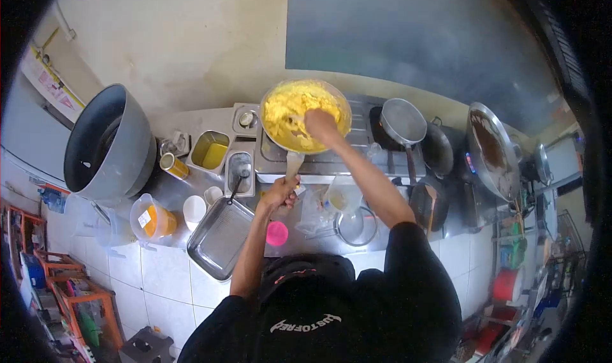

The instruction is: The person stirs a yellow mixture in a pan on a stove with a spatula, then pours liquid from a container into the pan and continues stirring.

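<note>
A frying pan (275, 103) full of yellow scrambled egg (287, 111) sits on a stove (331, 162) against the wall. My left hand (279, 194) grips the pan's pale handle (293, 165) at the front of the stove. Over the right half of the pan, my right hand (320, 124) is closed just above the egg. Whatever utensil it may hold is hidden under the hand.
Left of the stove are steel containers (210, 149), a large grey bin (108, 146), a yellow-filled jug (153, 219) and a steel tray (220, 239). To the right stand a strainer pan (403, 122), dark pans (440, 147) and a wok (491, 149). A pink lid (276, 233) and a glass lid (357, 226) lie near me.
</note>
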{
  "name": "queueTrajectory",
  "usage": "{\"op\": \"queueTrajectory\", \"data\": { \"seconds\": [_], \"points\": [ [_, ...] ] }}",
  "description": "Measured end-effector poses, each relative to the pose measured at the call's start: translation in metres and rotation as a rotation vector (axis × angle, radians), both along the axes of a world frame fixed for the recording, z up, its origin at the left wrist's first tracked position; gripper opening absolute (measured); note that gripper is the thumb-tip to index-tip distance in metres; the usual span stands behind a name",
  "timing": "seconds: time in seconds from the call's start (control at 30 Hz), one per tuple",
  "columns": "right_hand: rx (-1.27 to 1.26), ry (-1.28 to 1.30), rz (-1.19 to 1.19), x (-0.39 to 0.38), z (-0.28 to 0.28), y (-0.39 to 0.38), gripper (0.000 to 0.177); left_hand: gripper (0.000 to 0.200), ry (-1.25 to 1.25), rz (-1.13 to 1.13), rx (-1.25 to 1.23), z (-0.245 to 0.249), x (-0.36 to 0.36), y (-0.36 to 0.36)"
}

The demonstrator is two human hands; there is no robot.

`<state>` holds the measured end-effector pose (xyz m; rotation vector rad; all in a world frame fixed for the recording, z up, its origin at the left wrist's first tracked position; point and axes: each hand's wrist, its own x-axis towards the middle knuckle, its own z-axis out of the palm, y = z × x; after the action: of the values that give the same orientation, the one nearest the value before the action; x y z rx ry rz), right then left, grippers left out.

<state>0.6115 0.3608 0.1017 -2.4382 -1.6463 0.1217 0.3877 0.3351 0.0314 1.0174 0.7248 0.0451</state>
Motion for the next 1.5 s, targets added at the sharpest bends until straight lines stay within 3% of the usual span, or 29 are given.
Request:
{"op": "queueTrajectory", "data": {
  "seconds": [0.13,0.2,0.3,0.37,0.47,0.6,0.67,0.73,0.8,0.9,1.0,1.03,1.07,1.13,1.2,1.27,1.3,1.33,1.4,1.43,1.5],
  "points": [
    [-0.158,-0.099,-0.033,0.003,0.095,-0.042,0.019,0.041,0.003,-0.011,-0.060,0.003,-0.002,0.008],
    [-0.278,-0.150,0.019,-0.008,0.113,-0.072,0.021,0.039,-0.002,-0.012,-0.054,0.009,-0.001,0.008],
    [-0.262,-0.018,-0.039,-0.026,0.049,-0.058,0.022,0.036,-0.011,-0.019,-0.050,0.009,-0.005,0.005],
    [0.035,0.211,-0.017,-0.031,-0.008,-0.024,0.020,0.035,-0.062,-0.025,-0.086,0.004,-0.005,0.007],
    [0.204,0.262,-0.192,-0.011,-0.057,0.028,0.019,0.039,-0.053,-0.035,-0.079,-0.003,-0.004,0.009],
    [0.245,0.222,-0.340,-0.003,-0.010,0.023,0.019,0.039,-0.053,-0.045,-0.074,-0.003,-0.008,0.017],
    [0.098,-0.051,-0.317,-0.019,-0.001,0.011,0.019,0.040,-0.084,-0.056,-0.049,-0.003,-0.008,0.021],
    [-0.044,-0.105,-0.260,-0.031,-0.018,-0.001,0.018,0.041,-0.089,-0.067,-0.034,-0.006,-0.016,0.019],
    [-0.091,-0.235,-0.020,-0.043,-0.012,-0.028,0.018,0.041,-0.111,-0.094,-0.043,-0.005,-0.015,0.022],
    [-0.110,-0.301,0.050,-0.044,0.056,-0.047,0.017,0.040,-0.127,-0.069,-0.087,-0.002,-0.012,0.025],
    [-0.053,-0.293,-0.106,-0.032,0.046,-0.013,0.016,0.040,-0.099,-0.090,-0.076,0.003,-0.016,0.022],
    [0.019,-0.260,-0.122,-0.013,-0.001,0.007,0.016,0.040,-0.073,-0.085,-0.051,0.004,-0.016,0.022],
    [0.019,-0.251,-0.130,-0.018,-0.007,0.000,0.016,0.041,-0.050,-0.081,-0.023,0.004,-0.014,0.020],
    [0.052,-0.333,0.128,-0.032,-0.014,-0.014,0.016,0.041,-0.027,-0.080,-0.037,0.003,-0.012,0.020],
    [0.033,-0.284,0.152,-0.024,0.028,-0.040,0.015,0.041,-0.059,-0.063,-0.050,-0.001,-0.009,0.015],
    [-0.160,-0.280,0.080,-0.012,0.068,-0.057,0.014,0.041,-0.063,-0.038,-0.055,-0.001,-0.005,0.009],
    [-0.098,-0.294,0.025,-0.011,0.072,-0.059,0.014,0.041,-0.065,-0.024,-0.048,0.000,-0.005,0.009],
    [-0.093,-0.284,0.027,-0.002,0.049,-0.050,0.014,0.041,-0.055,-0.021,-0.043,0.001,-0.004,0.009],
    [0.161,-0.242,-0.082,0.020,-0.038,-0.024,0.016,0.041,-0.080,-0.011,-0.034,-0.001,-0.002,0.006],
    [0.048,-0.334,-0.015,0.026,-0.067,-0.014,0.017,0.041,-0.049,-0.003,-0.019,-0.003,0.002,0.005],
    [0.040,-0.307,0.028,0.030,-0.042,-0.027,0.017,0.040,-0.035,-0.001,-0.026,0.002,0.002,0.002]
  ]
}}
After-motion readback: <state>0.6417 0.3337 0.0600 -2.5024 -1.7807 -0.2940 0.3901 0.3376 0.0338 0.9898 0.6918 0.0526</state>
